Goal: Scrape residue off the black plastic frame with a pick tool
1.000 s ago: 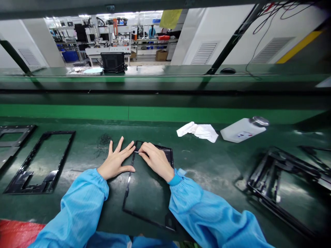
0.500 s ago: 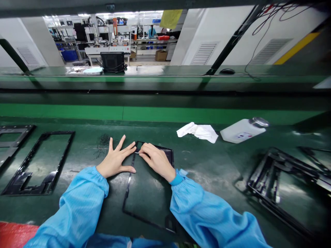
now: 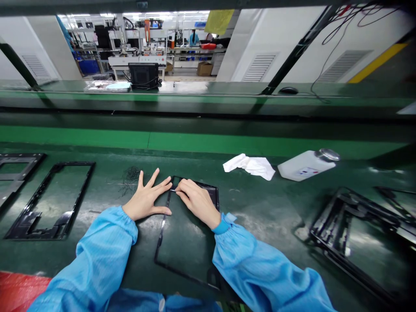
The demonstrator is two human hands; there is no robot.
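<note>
A thin black rectangular frame [image 3: 159, 241] lies flat on the green bench in front of me. Spread wide, my left hand [image 3: 147, 198] rests beside its left edge, with the fingertips at the frame's upper left corner. My right hand [image 3: 196, 200] is over the upper part of the frame, thumb and fingers pinched together near that same corner. A small pale sliver shows at the fingertips; what it belongs to is hidden by the hand. My right sleeve covers part of the frame's right side.
Black scrap strands [image 3: 131, 175] lie beyond my left hand. A crumpled white cloth [image 3: 251, 166] and a white bottle with a metal cap [image 3: 305, 165] are at the back right. Another black frame [image 3: 79, 190] lies left; stacked frames [image 3: 328, 225] are at right. Red material [image 3: 22, 288] sits front left.
The camera view has shifted slightly. Both hands keep nearly the same pose at the frame, the right one still pinched. A blue-clothed person's edge now shows at the far left background.
</note>
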